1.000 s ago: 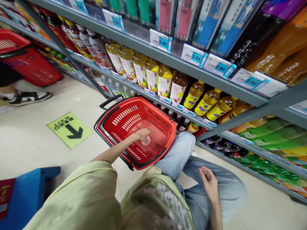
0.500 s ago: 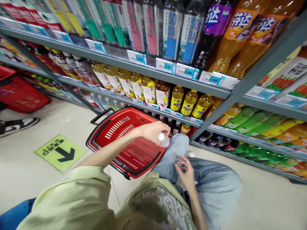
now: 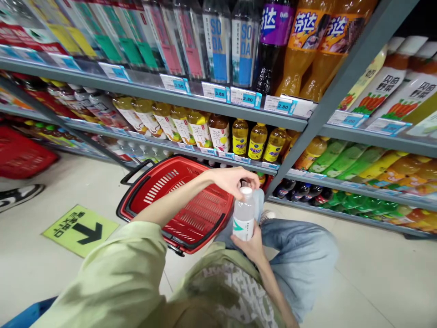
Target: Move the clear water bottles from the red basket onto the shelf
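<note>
A clear plastic bottle [image 3: 244, 210] with a white cap and a white label bearing a green mark stands nearly upright in front of my knees. My right hand [image 3: 251, 243] wraps round its lower part from below. At the top, my left hand [image 3: 235, 180] has its fingers curled about the bottle's neck and cap, with the thumb on the near side. Just left of the bottle, a red shopping basket [image 3: 139, 205] with black rim and handles sits on the floor, partly covered by my left forearm.
Shelves [image 3: 290, 119] of bottled drinks with price tags [image 3: 215, 92] run across the front. A yellow-green floor sign [image 3: 80, 230] with a black arrow lies at left. Another red basket [image 3: 27, 152] and a person's shoe [image 3: 20, 196] are at far left. Something blue [image 3: 27, 314] shows bottom left.
My left hand has brought the bottle right and turned it from end-on to nearly upright. My right hand, previously apart with nothing in it, has taken hold of its lower part.
</note>
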The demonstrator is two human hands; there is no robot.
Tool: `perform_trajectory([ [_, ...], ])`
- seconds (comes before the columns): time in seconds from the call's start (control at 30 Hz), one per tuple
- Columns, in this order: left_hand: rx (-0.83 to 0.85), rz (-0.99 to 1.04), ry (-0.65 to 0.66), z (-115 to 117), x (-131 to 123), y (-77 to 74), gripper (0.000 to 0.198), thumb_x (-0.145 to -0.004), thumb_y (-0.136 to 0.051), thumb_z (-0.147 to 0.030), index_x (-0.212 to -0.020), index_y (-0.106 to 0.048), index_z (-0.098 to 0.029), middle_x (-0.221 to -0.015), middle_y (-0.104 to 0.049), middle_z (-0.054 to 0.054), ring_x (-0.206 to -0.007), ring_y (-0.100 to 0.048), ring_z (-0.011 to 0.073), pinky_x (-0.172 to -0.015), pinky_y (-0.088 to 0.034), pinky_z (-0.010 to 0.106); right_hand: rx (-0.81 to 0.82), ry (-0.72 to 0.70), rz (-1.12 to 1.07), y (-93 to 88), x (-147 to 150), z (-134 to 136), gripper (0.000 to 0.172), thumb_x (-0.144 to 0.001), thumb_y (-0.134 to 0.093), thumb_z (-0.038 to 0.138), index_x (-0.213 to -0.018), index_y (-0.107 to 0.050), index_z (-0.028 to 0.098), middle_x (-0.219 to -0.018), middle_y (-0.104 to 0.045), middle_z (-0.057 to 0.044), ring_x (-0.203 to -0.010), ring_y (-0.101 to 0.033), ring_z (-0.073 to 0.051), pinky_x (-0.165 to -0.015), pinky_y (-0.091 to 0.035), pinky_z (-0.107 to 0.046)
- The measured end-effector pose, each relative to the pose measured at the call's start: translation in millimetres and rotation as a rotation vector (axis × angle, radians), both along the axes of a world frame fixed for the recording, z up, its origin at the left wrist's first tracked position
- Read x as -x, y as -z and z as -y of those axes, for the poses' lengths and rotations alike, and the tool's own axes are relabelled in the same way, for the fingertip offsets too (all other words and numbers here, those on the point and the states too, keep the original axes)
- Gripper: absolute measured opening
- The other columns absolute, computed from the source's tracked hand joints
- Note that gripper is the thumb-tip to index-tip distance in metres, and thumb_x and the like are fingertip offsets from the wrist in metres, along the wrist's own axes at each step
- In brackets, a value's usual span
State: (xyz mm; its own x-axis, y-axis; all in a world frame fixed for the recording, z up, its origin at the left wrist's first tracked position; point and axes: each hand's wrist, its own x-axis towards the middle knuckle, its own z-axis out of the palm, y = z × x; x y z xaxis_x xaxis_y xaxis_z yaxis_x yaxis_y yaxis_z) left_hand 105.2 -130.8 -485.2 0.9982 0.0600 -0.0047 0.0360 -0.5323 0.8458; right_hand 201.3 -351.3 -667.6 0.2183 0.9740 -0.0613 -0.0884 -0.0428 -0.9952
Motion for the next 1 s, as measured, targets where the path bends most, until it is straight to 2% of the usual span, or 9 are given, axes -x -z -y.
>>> perform_trajectory([
  [0.13, 0.001, -0.019, -0.008, -13, -6, 12.5, 0.032, -0.083, -0.074, -0.027, -0.112, -0.072, -0.014, -0.103, -0.073, 0.008, -0.079, -0.063, 0.0141, -0.065, -0.047, 0.02, 0.109, -0.008, -0.254, -12.1, 7, 11, 0.055, -0.067, -0.086, 0.043, -0.107, -0.055, 0.022, -0.079, -0.065, 0.001, -0.059, -0.06, -0.017, -0.051, -0.056, -0.031],
  [0.27, -0.051, -0.003, -0.025, -13, -12, 21.1, 0.027, -0.092, -0.067, -0.034, -0.107, -0.076, -0.014, -0.1, -0.074, 0.008, -0.078, -0.062, 0.0136, -0.067, -0.044, 0.02, 0.079, -0.126, -0.616, -19.7, 5, 17, 0.06, -0.066, -0.082, 0.054, -0.111, -0.057, 0.022, -0.082, -0.068, -0.002, -0.051, -0.06, -0.016, -0.04, -0.049, -0.027],
  [0.33, -0.105, 0.011, -0.043, -9, -16, 24.2, 0.027, -0.096, -0.063, -0.037, -0.099, -0.076, -0.014, -0.089, -0.072, 0.005, -0.074, -0.059, 0.0124, -0.067, -0.042, 0.02, 0.071, -0.27, -0.822, -14.5, 4, 19, 0.066, -0.066, -0.07, 0.071, -0.108, -0.06, 0.022, -0.075, -0.067, -0.001, -0.042, -0.056, -0.015, -0.033, -0.041, -0.025],
  [0.43, -0.158, 0.021, -0.057, -1, -21, 26.7, 0.038, -0.101, -0.053, -0.039, -0.08, -0.07, -0.013, -0.066, -0.057, -0.001, -0.061, -0.047, 0.0095, -0.061, -0.035, 0.021, 0.018, -0.463, -1.038, 4.9, 7, 20, 0.093, -0.063, -0.041, 0.098, -0.112, -0.063, 0.023, -0.056, -0.056, 0.006, -0.026, -0.038, -0.01, -0.026, -0.029, -0.021],
  [0.53, -0.168, 0.012, -0.078, 6, -25, 27.1, 0.046, -0.102, -0.047, -0.039, -0.065, -0.059, -0.014, -0.058, -0.044, -0.003, -0.056, -0.039, 0.009, -0.057, -0.031, 0.023, -0.143, -0.528, -1.158, 20.6, 11, 21, 0.113, -0.058, -0.024, 0.108, -0.119, -0.065, 0.021, -0.039, -0.035, 0.014, -0.018, -0.018, -0.006, -0.024, -0.02, -0.019],
  [0.6, -0.168, 0.01, -0.099, 8, -26, 27.5, 0.045, -0.101, -0.047, -0.04, -0.065, -0.058, -0.015, -0.058, -0.044, -0.003, -0.055, -0.039, 0.0095, -0.056, -0.031, 0.023, -0.174, -0.521, -1.181, 18.3, 11, 23, 0.114, -0.061, -0.024, 0.107, -0.123, -0.064, 0.021, -0.04, -0.034, 0.014, -0.018, -0.015, -0.006, -0.023, -0.019, -0.02],
  [0.77, -0.132, 0.098, -0.119, 11, -29, 29.5, 0.024, -0.093, -0.053, -0.031, -0.085, -0.068, -0.014, -0.081, -0.067, 0.003, -0.073, -0.06, 0.0135, -0.071, -0.043, 0.021, 0.032, -0.314, -0.91, -21.2, 4, 30, 0.082, -0.073, -0.063, 0.084, -0.127, -0.058, 0.023, -0.076, -0.064, 0.001, -0.039, -0.047, -0.011, -0.031, -0.038, -0.024],
  [0.9, -0.085, 0.138, -0.183, 15, -31, 31.1, 0.014, -0.084, -0.054, -0.024, -0.084, -0.066, -0.015, -0.082, -0.066, 0.003, -0.076, -0.062, 0.0148, -0.074, -0.046, 0.022, 0.119, -0.036, -0.355, -40.8, 7, 27, 0.065, -0.075, -0.084, 0.049, -0.127, -0.055, 0.022, -0.103, -0.072, -0.006, -0.076, -0.067, -0.019, -0.063, -0.057, -0.03],
  [1.0, -0.055, 0.157, -0.192, 16, -31, 33.8, 0.015, -0.081, -0.052, -0.024, -0.083, -0.064, -0.016, -0.08, -0.066, 0.003, -0.074, -0.063, 0.0147, -0.072, -0.047, 0.022, 0.081, 0.011, -0.131, -42.0, 10, 28, 0.066, -0.076, -0.085, 0.044, -0.13, -0.055, 0.02, -0.117, -0.071, -0.008, -0.095, -0.068, -0.022, -0.087, -0.057, -0.035],
])
